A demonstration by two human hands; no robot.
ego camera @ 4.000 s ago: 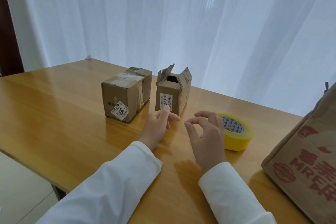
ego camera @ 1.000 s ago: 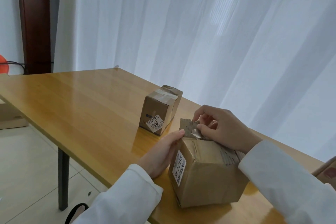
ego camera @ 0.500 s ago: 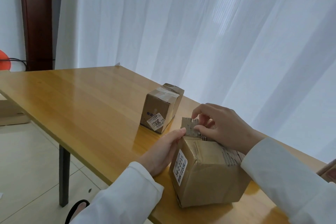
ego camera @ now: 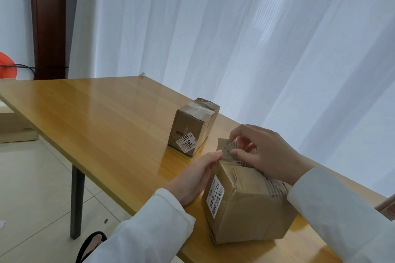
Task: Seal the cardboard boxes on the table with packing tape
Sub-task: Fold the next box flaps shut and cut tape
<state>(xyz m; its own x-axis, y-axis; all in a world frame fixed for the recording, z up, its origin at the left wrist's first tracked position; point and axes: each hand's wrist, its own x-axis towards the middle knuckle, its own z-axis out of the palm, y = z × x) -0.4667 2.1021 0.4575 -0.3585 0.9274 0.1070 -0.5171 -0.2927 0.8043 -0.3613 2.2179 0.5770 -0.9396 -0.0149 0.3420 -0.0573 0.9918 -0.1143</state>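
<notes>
A brown cardboard box (ego camera: 245, 209) with a white label reading 54-2-2215 stands near the table's front edge. One torn flap (ego camera: 225, 148) sticks up at its top left corner. My left hand (ego camera: 194, 177) presses flat against the box's left side, fingertips at the top edge. My right hand (ego camera: 265, 151) lies over the box top, thumb and fingers pinching the raised flap. Behind it stands a second, smaller box (ego camera: 192, 127), taped across its top, with a white 3003 label. The tape roll is out of view.
The wooden table (ego camera: 102, 117) runs left and back to a white curtain (ego camera: 235, 38). A corner of a brown paper bag (ego camera: 388, 205) shows at the right edge. Tiled floor, a table leg (ego camera: 77, 203) and my foot in a black sandal (ego camera: 92, 245) are below left.
Since four seconds ago the labelled box has come from beside the taped box to the front edge. In the last second my right fingers shifted slightly on the raised flap; my left hand stayed.
</notes>
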